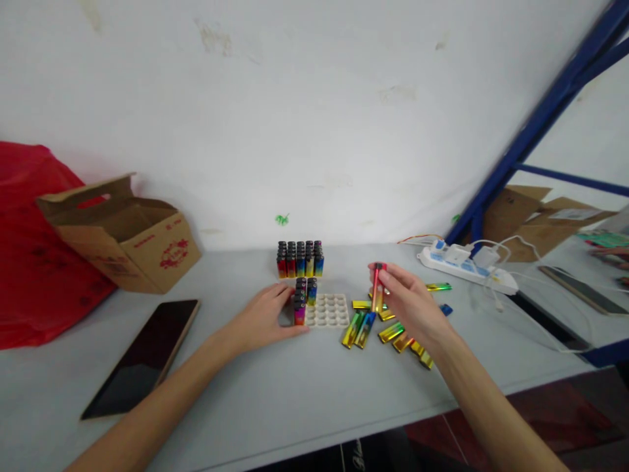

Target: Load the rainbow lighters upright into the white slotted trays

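Observation:
A cream tray with round pockets [331, 311] lies on the grey table, with several lighters [299, 309] upright in its left part. My left hand [269, 316] rests at the tray's left edge, fingers apart around that end, thumb at the near corner. Upright between the fingers of my right hand [405, 295] is a red lighter [377, 287], raised over a loose pile. In that pile, shiny green, gold and blue lighters [364, 330] lie flat to the right of the tray. Behind the tray stands a block of upright lighters [301, 260] in rows.
An open cardboard box [147, 252] and a red bag [39, 262] stand at the left. A dark tablet [142, 357] lies near my left forearm. A white power strip [466, 269] with cables is at the right, by a blue metal frame [521, 137].

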`<act>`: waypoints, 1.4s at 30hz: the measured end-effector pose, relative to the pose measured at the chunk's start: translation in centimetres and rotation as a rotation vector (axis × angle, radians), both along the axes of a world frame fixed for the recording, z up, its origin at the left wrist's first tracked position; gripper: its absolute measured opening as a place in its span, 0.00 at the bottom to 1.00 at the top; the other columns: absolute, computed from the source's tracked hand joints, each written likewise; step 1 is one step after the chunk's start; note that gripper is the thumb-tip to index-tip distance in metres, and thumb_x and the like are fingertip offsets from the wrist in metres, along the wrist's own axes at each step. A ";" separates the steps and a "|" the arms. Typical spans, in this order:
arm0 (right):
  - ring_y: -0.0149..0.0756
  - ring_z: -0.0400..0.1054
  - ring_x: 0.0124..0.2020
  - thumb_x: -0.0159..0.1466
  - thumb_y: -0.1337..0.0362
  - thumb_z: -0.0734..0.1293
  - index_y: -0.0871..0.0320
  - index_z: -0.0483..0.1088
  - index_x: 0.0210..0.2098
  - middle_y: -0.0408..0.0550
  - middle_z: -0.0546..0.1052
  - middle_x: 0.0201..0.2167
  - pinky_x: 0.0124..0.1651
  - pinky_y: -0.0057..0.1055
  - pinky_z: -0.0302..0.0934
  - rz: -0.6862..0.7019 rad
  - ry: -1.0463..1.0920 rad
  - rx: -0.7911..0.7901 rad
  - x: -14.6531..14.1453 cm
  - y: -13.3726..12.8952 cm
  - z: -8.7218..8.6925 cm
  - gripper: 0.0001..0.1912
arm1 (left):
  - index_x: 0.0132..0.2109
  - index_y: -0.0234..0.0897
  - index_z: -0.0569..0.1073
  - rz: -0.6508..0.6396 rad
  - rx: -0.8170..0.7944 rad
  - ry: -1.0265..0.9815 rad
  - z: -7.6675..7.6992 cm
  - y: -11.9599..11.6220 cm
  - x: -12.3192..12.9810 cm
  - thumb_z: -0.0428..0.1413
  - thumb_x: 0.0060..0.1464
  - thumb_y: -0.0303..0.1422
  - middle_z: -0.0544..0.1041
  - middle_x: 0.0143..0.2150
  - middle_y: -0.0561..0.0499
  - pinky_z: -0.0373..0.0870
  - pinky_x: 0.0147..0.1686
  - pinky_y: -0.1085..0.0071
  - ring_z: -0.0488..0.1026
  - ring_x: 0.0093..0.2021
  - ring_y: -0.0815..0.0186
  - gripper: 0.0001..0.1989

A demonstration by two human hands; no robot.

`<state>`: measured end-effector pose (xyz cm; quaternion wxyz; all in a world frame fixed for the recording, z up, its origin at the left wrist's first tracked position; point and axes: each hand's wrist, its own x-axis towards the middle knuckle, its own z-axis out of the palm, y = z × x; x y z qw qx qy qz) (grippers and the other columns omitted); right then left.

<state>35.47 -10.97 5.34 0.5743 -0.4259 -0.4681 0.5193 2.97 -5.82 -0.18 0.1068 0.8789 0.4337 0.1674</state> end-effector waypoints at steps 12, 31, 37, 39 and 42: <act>0.30 0.51 0.23 0.69 0.28 0.65 0.52 0.65 0.30 0.34 0.58 0.21 0.27 0.30 0.47 0.112 -0.387 0.180 -7.1 5.5 -1.1 0.34 | 0.59 0.39 0.79 0.019 -0.006 -0.049 -0.3 -0.3 0.0 0.67 0.60 0.60 0.83 0.61 0.39 0.79 0.63 0.52 0.82 0.61 0.44 0.33; 0.39 0.69 0.34 0.81 0.44 0.58 0.51 0.64 0.38 0.43 0.74 0.31 0.39 0.34 0.61 0.110 -0.769 0.382 -6.2 4.0 -1.4 0.21 | 0.61 0.39 0.78 0.008 -0.030 -0.065 0.3 -0.3 0.1 0.67 0.58 0.59 0.81 0.67 0.37 0.75 0.69 0.50 0.78 0.67 0.42 0.35; 0.39 0.67 0.33 0.82 0.42 0.58 0.52 0.64 0.32 0.47 0.74 0.31 0.41 0.36 0.61 0.178 -0.959 0.564 -6.1 3.8 -1.4 0.27 | 0.62 0.37 0.77 -0.002 -0.031 -0.059 0.0 -0.2 0.1 0.68 0.59 0.59 0.80 0.66 0.35 0.74 0.70 0.49 0.78 0.67 0.43 0.36; 0.36 0.65 0.29 0.82 0.41 0.57 0.52 0.63 0.32 0.44 0.74 0.28 0.38 0.34 0.59 0.223 -0.947 0.512 -6.3 3.8 -1.7 0.28 | 0.62 0.37 0.77 -0.006 -0.031 -0.062 -0.1 -0.2 0.0 0.68 0.59 0.59 0.80 0.66 0.36 0.74 0.70 0.49 0.78 0.67 0.43 0.36; 0.36 0.68 0.29 0.83 0.40 0.56 0.52 0.66 0.35 0.45 0.77 0.29 0.38 0.32 0.59 0.251 -0.955 0.470 -6.4 4.1 -2.3 0.28 | 0.60 0.38 0.78 -0.005 -0.026 -0.065 -0.2 -0.2 0.0 0.68 0.59 0.58 0.81 0.64 0.36 0.75 0.69 0.48 0.78 0.66 0.43 0.34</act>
